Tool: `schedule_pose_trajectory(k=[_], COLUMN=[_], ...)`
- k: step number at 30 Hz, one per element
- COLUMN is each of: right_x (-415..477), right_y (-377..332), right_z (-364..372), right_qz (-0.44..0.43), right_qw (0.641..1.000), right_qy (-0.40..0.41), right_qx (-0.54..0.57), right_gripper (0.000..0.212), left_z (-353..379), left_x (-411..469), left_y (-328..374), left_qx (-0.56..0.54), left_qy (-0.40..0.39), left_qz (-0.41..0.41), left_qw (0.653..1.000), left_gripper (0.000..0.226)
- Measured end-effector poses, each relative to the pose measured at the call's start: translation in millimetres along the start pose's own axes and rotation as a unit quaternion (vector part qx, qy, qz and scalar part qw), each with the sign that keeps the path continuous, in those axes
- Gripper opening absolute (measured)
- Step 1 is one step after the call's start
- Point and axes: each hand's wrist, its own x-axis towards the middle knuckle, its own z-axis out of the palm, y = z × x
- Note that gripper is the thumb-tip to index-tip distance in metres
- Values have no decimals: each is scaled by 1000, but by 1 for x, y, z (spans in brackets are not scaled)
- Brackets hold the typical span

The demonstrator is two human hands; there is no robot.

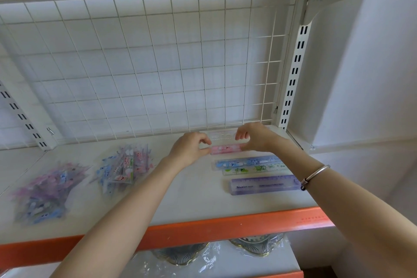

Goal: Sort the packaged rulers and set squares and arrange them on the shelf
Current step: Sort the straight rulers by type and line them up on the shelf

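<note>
Pink ruler [226, 149] in its clear sleeve lies crosswise towards the back right of the shelf [191, 201], held at both ends. The left hand [191, 148] pinches its left end between thumb and curled fingers. The right hand [255, 137] has its right end, thumb low and fingers curled over the top.

Just behind it, close to the wire grid [158, 63], lies a clear ruler [222, 136]. In front come a blue ruler [246, 162], a green one [252, 169] touching it, and, a little apart, a purple ruler [264, 184]. Two mixed piles [125, 166] [47, 189] wait on the left, unsorted.

The step appears to be setting the pink ruler into this row. To do it well, the person should keep both ends level and lower it flat, parallel to the clear ruler behind. Its left end should line up with the neighbours' ends, which now sit staggered. A small gap on each side would keep the sleeves from overlapping. Both hands should let go together, so the slippery packet does not swing. The blue and green pair probably want separating afterwards.
</note>
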Motion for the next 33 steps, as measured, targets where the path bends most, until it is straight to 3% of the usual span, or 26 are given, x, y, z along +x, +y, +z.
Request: schedule_pose_trajectory(k=[7,14,25,33], right_x=[-25,-46,-51,-50], right_y=[-5,6,16,13], right_z=[2,-4,-5,-7], right_qz=[-5,33,77,108], right_qw=[999,998,992,985], right_qy=[30,-51,-104,-132], right_qx=[36,4,7,2], right_gripper=[9,25,32,37], left_z=[8,22,21,21], left_x=[-6,-6,4,6], left_y=[28,46,65,70], left_qx=[-32,-24,12,38], left_qy=[-60,-144,-260,-277], left_qz=[46,43,-20,-49], left_qw=[997,988,965,959], left_gripper=[23,44,47,45])
